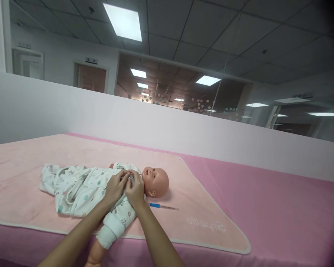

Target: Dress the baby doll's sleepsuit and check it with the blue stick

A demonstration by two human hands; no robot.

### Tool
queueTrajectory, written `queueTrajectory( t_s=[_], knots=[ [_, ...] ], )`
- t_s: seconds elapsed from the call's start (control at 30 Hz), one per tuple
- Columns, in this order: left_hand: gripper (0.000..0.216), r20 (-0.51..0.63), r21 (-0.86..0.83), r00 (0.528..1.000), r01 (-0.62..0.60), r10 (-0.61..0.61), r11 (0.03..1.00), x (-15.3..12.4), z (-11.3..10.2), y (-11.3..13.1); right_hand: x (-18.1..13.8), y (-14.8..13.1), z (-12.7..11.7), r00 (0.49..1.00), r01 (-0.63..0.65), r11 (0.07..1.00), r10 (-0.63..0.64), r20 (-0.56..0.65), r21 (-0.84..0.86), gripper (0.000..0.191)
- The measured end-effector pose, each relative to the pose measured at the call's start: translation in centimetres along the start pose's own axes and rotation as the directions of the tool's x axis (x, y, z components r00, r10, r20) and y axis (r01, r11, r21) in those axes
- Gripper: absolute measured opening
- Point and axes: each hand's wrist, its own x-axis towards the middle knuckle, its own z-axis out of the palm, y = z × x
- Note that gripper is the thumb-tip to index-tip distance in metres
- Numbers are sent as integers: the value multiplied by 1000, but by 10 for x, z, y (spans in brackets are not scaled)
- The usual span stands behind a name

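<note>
A hard plastic baby doll (pixel 156 180) with a bare peach-coloured head lies on its back near the middle of a pale pink fleece blanket (pixel 206 211), head toward the right. It is dressed in a loose white cotton baby suit (pixel 80 187) printed with small coloured figures. The 2 hands meet on its chest just below the chin: the left hand (pixel 114 188) and the right hand (pixel 135 192) both have their fingers curled shut, pinching the baby suit's front edge at the collar. The cloth looks thin, soft and limp, likely to bunch or slip unless held close to its edge. The doll seems light and apt to shift if tugged. A thin clear syringe (pixel 164 206) with a blue end lies just beside the head, near the right forearm, where it could be knocked. The doll's white-cuffed sleeve (pixel 111 227) hangs over the blanket's near border. A darker pink table cover (pixel 281 207) spreads to the right, and a white partition wall (pixel 183 129) runs behind.
</note>
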Motion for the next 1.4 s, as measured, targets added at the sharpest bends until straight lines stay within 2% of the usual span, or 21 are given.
queueTrajectory(
  t_s=[0.2,0.43,0.5,0.6,0.67,0.8,0.9,1.0,1.1,1.23,1.4],
  knots=[
    [29,0,157,997,-78,79,984,-1,1,-6,-2,3,3,1000,-16,999,15,-25,-40,28],
    [25,-18,275,988,-140,151,951,-7,4,3,-3,2,5,993,-74,993,64,-104,-97,23],
    [22,-76,307,980,-150,182,940,-9,3,4,-3,1,4,990,-72,992,58,-132,-102,22],
    [18,-221,371,950,-129,222,920,-9,-3,0,-2,0,3,985,-45,996,30,-170,-83,23],
    [15,-258,439,933,-117,250,891,-10,-10,-5,-1,-1,2,983,-26,997,13,-182,-69,24],
    [8,-133,547,950,-168,283,820,-14,-25,-11,0,-3,1,984,-23,998,13,-176,-57,26],
    [7,-55,533,953,-224,298,816,-17,-31,-14,1,-4,0,987,-22,998,13,-160,-58,27],
    [7,-40,480,953,-246,301,842,-18,-32,-16,0,-5,-1,991,-5,997,-5,-132,-78,31],
    [8,-41,423,956,-246,290,872,-18,-30,-19,-3,-9,0,994,94,986,-101,-48,-140,32],
    [15,-94,342,970,-178,223,923,-18,-27,-18,-3,-18,3,964,247,956,-227,138,-158,26],
    [24,-115,209,989,-67,93,976,-19,-27,-16,1,-22,4,965,210,963,-176,194,-167,17]
  ],
)
